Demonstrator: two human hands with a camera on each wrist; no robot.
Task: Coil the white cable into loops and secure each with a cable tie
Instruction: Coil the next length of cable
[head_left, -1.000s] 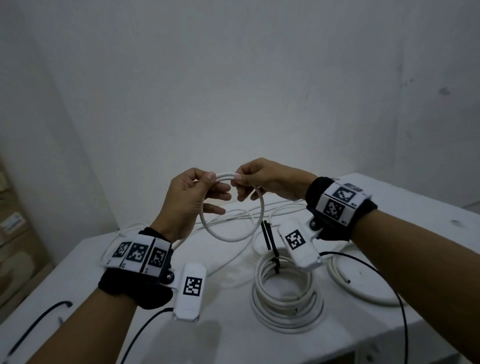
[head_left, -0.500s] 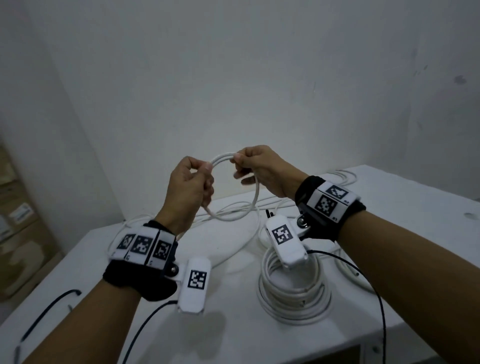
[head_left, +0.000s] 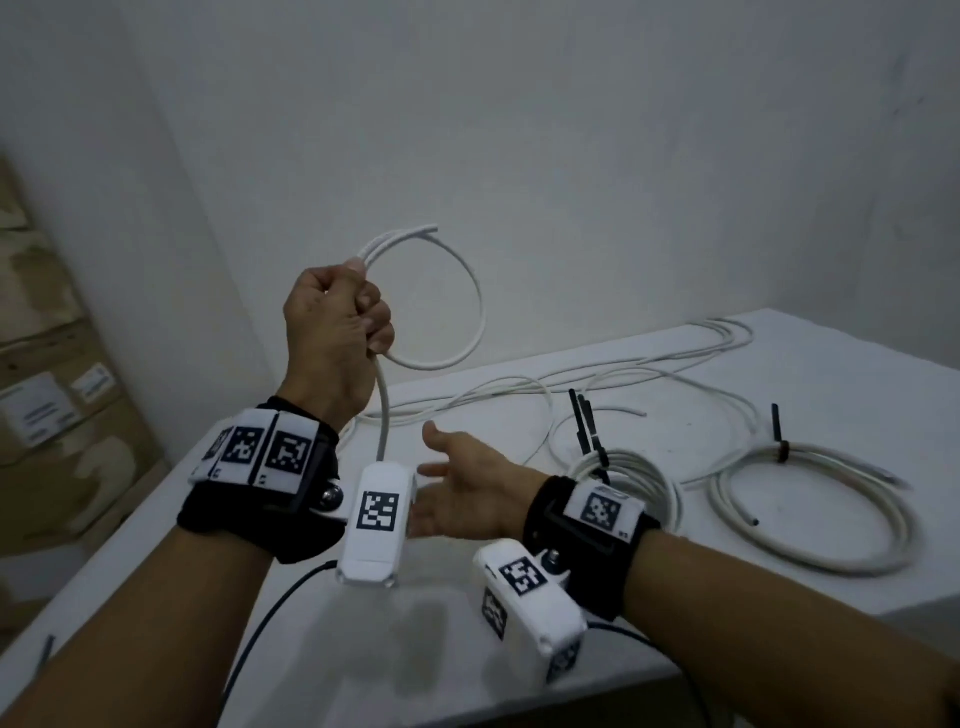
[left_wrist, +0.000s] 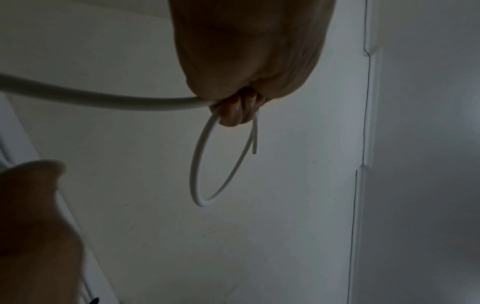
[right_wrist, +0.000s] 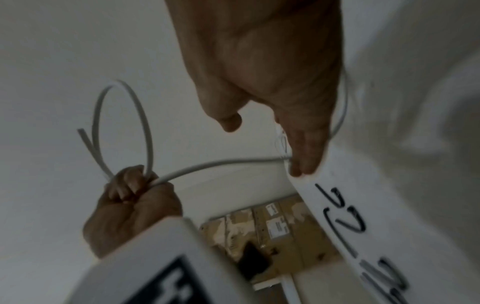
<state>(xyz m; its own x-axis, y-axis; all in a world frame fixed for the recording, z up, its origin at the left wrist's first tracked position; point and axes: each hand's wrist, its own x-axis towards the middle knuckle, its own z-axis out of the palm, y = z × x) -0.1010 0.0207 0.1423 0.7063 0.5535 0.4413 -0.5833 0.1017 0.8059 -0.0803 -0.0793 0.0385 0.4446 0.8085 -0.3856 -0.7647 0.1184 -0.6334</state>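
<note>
The left hand (head_left: 335, 332) is raised above the desk (head_left: 857, 395), fingers (left_wrist: 237, 112) fisted round the white cable (head_left: 467, 291), one loop standing off at two o'clock (its cut end poking past the fist). The right hand (head_left: 462, 483) hangs lower, fingers loose and spread, holding nothing. Two tied coils (head_left: 810, 509) lie at three o'clock.

Head view: from above and behind both forearms, facing forward and down across table (head_left: 779, 384) toward wall corner. Left wrist view: close along left hand (left_wrist: 249, 51), facing wall. Right wrist view: close under right hand (right_wrist: 272, 67), facing left. All three share cable loop (head_left: 467, 291).
</note>
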